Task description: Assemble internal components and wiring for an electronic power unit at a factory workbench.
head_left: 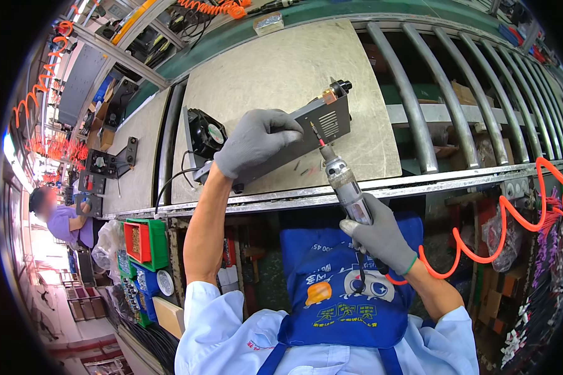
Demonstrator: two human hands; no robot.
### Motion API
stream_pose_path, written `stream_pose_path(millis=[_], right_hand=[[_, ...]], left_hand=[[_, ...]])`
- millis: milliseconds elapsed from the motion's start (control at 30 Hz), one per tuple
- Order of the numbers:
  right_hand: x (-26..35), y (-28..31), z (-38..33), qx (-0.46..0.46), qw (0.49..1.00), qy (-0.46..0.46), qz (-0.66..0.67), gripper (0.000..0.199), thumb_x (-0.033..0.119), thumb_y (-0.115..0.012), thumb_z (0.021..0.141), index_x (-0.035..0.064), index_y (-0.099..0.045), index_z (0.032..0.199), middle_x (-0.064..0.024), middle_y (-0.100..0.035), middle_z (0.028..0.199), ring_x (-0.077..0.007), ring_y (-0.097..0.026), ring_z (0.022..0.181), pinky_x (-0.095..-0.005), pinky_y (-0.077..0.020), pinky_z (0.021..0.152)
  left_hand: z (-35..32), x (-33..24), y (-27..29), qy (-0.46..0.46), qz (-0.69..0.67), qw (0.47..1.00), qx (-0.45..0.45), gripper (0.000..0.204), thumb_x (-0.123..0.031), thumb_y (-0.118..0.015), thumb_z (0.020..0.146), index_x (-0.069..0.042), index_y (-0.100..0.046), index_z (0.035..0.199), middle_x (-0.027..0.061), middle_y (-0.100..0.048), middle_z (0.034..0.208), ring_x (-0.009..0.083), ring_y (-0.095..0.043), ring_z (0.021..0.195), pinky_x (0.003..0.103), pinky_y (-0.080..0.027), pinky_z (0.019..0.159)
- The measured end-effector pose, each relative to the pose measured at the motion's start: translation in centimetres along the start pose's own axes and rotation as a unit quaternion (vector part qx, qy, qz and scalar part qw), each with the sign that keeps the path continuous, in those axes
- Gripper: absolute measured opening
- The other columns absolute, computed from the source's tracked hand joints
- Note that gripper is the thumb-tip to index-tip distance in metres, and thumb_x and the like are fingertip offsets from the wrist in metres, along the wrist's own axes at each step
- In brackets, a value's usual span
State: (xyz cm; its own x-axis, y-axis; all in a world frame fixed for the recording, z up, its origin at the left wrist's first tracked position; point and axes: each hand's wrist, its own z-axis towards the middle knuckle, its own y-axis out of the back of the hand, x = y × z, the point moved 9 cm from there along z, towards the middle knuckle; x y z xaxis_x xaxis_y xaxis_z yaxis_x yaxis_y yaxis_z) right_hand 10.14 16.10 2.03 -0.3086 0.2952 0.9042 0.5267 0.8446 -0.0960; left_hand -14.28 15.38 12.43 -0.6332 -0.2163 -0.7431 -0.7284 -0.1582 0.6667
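My left hand, in a grey glove, grips a grey metal box-shaped unit lying tilted on a worn board. The unit has vent slots on one face and a brass fitting at its far end. A black cooling fan sits at its near-left end. My right hand, also gloved, holds a silver powered screwdriver upright. Its red-tipped bit touches the vented face of the unit.
Curved metal roller bars run to the right of the board. An orange coiled air hose trails from my right wrist. Red, green and blue parts bins hang under the bench at left. Another person works at far left beside black brackets.
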Motion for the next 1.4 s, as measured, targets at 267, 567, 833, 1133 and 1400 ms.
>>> stream_pose_path(millis=[267,567,833,1133,1400], right_hand=[[0.6,-0.1,0.2,0.002,1.0,-0.009,-0.029,0.043,0.016,-0.073,0.086,-0.0001,-0.053,0.121,-0.005,-0.059,0.075,-0.0089,-0.057,0.054,-0.0245,-0.0456,0.046],[0.9,0.2,-0.2,-0.01,1.0,-0.002,-0.018,0.044,0.017,-0.073,0.086,-0.0009,-0.054,0.12,-0.006,-0.059,0.077,-0.0093,-0.057,0.055,-0.0256,-0.0468,0.048],[0.7,0.6,-0.3,-0.022,0.999,-0.007,-0.032,0.043,0.016,-0.073,0.086,-0.0007,-0.054,0.12,-0.0062,-0.059,0.079,-0.0091,-0.057,0.055,-0.0254,-0.0469,0.047],[1.2,1.7,-0.8,-0.036,0.999,-0.008,-0.031,0.044,0.016,-0.074,0.085,-0.0001,-0.054,0.121,-0.0047,-0.058,0.077,-0.0076,-0.056,0.055,-0.0245,-0.0454,0.046],[1.7,2.9,-1.3,-0.043,0.998,-0.014,-0.044,0.043,0.016,-0.073,0.085,-0.0007,-0.054,0.12,-0.0048,-0.058,0.078,-0.0073,-0.055,0.055,-0.0238,-0.044,0.045]], left_hand=[[0.3,0.7,-0.1,0.031,-0.031,0.998,0.038,0.017,-0.01,-0.068,0.085,0.003,-0.074,0.095,0.0043,-0.071,0.089,0.0107,-0.062,0.084,0.027,-0.05,0.082],[1.3,0.6,0.1,0.0,-0.063,0.995,0.078,0.021,-0.013,-0.07,0.082,0.002,-0.076,0.096,0.0057,-0.073,0.084,0.0116,-0.064,0.079,0.028,-0.051,0.078],[1.7,0.6,-0.7,0.001,-0.12,0.986,0.115,0.02,-0.011,-0.071,0.081,0.002,-0.076,0.095,0.0063,-0.073,0.091,0.0124,-0.064,0.084,0.027,-0.05,0.08],[2.4,-0.2,-1.6,-0.002,-0.126,0.984,0.123,0.021,-0.012,-0.07,0.083,0.002,-0.076,0.097,0.006,-0.072,0.091,0.0123,-0.064,0.084,0.027,-0.05,0.08],[2.7,-1.3,-2.1,-0.032,-0.116,0.986,0.114,0.02,-0.015,-0.068,0.083,0.001,-0.074,0.093,0.0016,-0.069,0.081,0.0093,-0.06,0.078,0.027,-0.049,0.077]])
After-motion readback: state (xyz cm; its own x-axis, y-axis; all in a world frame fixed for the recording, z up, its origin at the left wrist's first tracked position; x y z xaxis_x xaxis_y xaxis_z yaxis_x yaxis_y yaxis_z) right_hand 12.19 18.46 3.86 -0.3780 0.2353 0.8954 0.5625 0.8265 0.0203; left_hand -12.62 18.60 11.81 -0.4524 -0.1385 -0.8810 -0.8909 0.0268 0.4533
